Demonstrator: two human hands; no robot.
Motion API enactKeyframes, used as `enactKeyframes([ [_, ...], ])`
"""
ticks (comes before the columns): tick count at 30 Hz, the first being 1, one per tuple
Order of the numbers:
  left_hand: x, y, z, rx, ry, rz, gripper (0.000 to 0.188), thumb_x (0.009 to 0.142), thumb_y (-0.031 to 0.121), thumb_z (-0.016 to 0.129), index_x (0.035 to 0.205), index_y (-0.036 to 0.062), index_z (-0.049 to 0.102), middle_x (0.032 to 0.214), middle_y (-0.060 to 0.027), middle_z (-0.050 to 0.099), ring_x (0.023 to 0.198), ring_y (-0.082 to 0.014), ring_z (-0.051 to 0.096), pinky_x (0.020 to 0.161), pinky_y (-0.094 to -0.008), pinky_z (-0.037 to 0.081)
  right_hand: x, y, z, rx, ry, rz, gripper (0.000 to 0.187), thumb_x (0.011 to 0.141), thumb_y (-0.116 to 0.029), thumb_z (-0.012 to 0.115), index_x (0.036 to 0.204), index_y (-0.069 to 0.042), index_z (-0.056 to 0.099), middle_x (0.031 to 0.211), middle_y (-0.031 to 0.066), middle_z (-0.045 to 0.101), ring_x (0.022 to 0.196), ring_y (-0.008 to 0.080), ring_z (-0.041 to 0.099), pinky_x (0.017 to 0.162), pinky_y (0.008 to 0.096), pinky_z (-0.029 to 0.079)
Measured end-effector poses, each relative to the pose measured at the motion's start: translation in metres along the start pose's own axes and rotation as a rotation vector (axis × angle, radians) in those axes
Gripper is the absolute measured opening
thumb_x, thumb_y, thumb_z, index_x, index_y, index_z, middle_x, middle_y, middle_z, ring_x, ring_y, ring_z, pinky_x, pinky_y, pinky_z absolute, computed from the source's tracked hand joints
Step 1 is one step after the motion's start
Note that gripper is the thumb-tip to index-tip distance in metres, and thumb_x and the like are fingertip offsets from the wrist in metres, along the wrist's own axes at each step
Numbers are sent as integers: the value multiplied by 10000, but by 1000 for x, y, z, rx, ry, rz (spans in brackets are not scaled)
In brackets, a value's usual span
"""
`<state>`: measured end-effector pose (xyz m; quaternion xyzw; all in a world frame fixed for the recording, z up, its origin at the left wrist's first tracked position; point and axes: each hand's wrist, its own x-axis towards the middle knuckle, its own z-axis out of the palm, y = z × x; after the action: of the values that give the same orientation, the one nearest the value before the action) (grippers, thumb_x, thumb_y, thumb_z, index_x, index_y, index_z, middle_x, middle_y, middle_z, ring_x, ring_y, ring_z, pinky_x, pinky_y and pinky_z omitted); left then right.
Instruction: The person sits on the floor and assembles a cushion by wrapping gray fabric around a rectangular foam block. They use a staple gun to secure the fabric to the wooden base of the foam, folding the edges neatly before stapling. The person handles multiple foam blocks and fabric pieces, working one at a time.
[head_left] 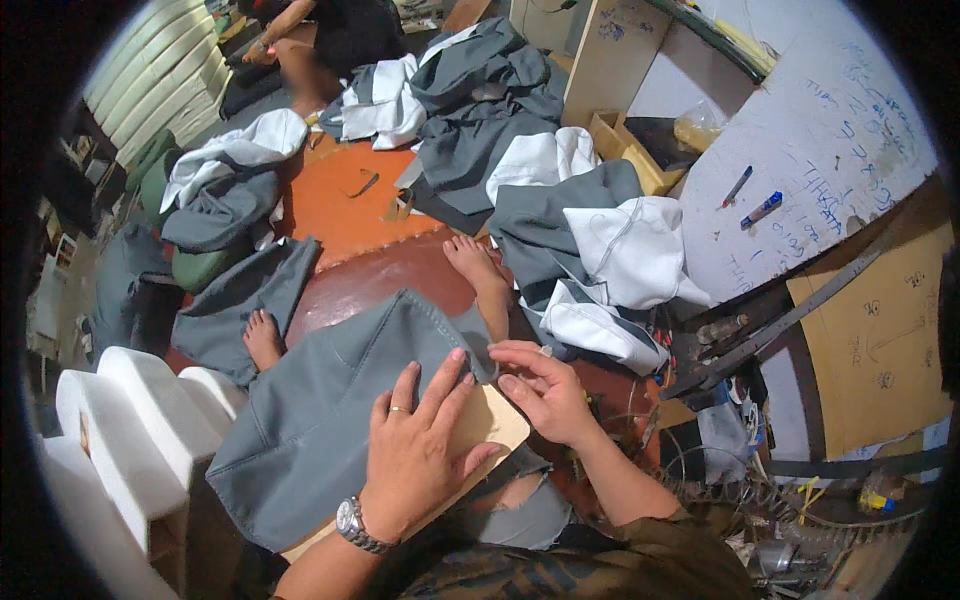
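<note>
Grey fabric cover (330, 400), over the lap at centre: left hand (415, 455), fingers spread, presses it flat onto a tan board (490, 420), right hand (545, 392) at three o'clock pinching its edge between thumb and fingertips.

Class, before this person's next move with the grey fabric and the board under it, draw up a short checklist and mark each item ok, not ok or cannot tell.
1. Left hand lies flat on the grey fabric cover, pinning it to the board: ok.
2. Right hand has a grip on the fabric edge at the board's corner: ok.
3. Tan board is fully covered: not ok, one corner shows bare.
4. Fabric lies smooth under the left hand: ok, no large folds seen.
5. Person's bare feet are apart from the piece in hand: ok.
6. Tool or fastener in the right hand's fingers: cannot tell.
</note>
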<state>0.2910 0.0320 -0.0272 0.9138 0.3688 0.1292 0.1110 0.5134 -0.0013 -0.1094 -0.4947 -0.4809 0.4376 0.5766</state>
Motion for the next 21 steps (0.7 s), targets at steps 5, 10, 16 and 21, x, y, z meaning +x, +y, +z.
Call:
enactKeyframes([
  [5, 4, -5, -2, -41, -49, -1, 897, 736, 571, 906, 1445, 116, 600, 1691, -42, 470, 1395, -414, 526, 1088, -500, 473, 25, -11, -9, -482, -128, -255, 372, 875, 38, 736, 1244, -10, 744, 1231, 153, 760, 1116, 289, 746, 938, 366, 586],
  [10, 2, -6, -3, -43, -14, -10, 919, 712, 580, 904, 1444, 120, 594, 1691, -28, 474, 1396, -405, 531, 1094, -503, 471, 28, 3, -13, -821, -59, -567, 296, 753, 52, 742, 1033, -43, 745, 1027, 101, 762, 911, 338, 710, 808, 451, 580],
  [16, -11, -6, -3, -41, -17, 2, 885, 736, 558, 897, 1451, 133, 594, 1704, -14, 457, 1447, -407, 505, 1135, -527, 445, 1, 11, -6, -947, -10, -630, 230, 858, -2, 756, 1080, -58, 766, 986, 90, 738, 914, 322, 695, 800, 433, 581],
  [21, -11, 0, -7, 19, -43, -35, 815, 804, 506, 876, 1473, 130, 600, 1710, -25, 447, 1503, -410, 463, 1196, -566, 409, 0, -31, 4, -614, 83, -255, 263, 988, -38, 711, 1244, 16, 738, 1210, 190, 750, 1108, 361, 733, 982, 404, 571],
])
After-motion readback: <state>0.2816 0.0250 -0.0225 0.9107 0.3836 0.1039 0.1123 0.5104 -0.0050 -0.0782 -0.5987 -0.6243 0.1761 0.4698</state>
